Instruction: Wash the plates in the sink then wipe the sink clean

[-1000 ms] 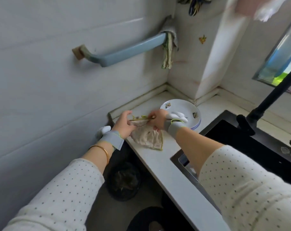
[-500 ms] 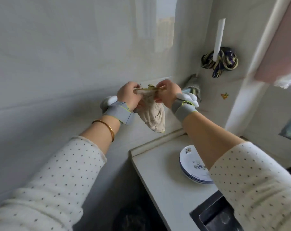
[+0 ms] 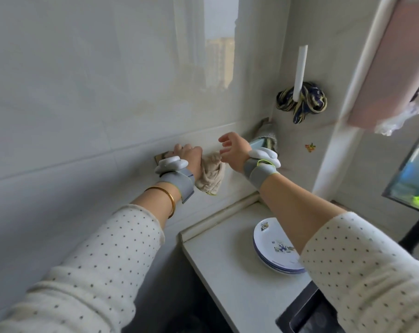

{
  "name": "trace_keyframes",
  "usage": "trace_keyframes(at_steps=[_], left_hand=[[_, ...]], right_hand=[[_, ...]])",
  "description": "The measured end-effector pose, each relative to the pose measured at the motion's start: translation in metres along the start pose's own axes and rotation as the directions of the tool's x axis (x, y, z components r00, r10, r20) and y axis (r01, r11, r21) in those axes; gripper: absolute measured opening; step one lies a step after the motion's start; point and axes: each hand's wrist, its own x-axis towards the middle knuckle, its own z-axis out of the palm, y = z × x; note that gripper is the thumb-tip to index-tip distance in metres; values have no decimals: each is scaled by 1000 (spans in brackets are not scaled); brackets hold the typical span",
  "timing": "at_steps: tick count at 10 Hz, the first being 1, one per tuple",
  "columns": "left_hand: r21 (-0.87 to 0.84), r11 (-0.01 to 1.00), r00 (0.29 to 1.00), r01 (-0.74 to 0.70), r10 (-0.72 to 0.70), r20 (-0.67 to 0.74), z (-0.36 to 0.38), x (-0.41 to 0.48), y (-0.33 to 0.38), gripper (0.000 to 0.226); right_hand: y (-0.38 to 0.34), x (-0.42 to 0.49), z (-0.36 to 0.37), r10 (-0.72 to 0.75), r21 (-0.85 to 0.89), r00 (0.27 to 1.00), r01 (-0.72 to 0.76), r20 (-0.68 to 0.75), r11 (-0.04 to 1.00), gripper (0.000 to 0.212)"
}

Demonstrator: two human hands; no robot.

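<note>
A crumpled beige cloth (image 3: 209, 175) is held against the tiled wall by the left hand (image 3: 188, 157), which is closed over a wall rail. The right hand (image 3: 233, 150) is seen just beside the cloth, fingers spread wide, holding nothing. Stacked white patterned plates (image 3: 274, 251) rest on the pale surface (image 3: 230, 267), beside the dark sink (image 3: 307, 313).

- The pale blue wall rail (image 3: 257, 141) is mostly hidden behind both hands and the beige cloth (image 3: 209, 175).
- The black sink (image 3: 307, 313) is cut by the bottom edge.
- The stacked white plates (image 3: 273, 251) are partly covered by the right forearm.
</note>
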Motion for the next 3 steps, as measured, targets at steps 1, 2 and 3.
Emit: trace_keyframes(at_steps=[1,2,3], left_hand=[[-74,997,1000,-8,6,-28,-8,0,4,29],[-158,984,995,-80,69,-76,-17,-4,19,28],[-230,956,982,-181,162,-99,-20,-8,39,27]], right_hand=[[3,-9,-9,28,-13,998,-29,-49,999,36],[10,-22,-24,68,-14,992,-69,-104,997,35],[17,-35,-36,80,-41,984,-88,-160,995,33]])
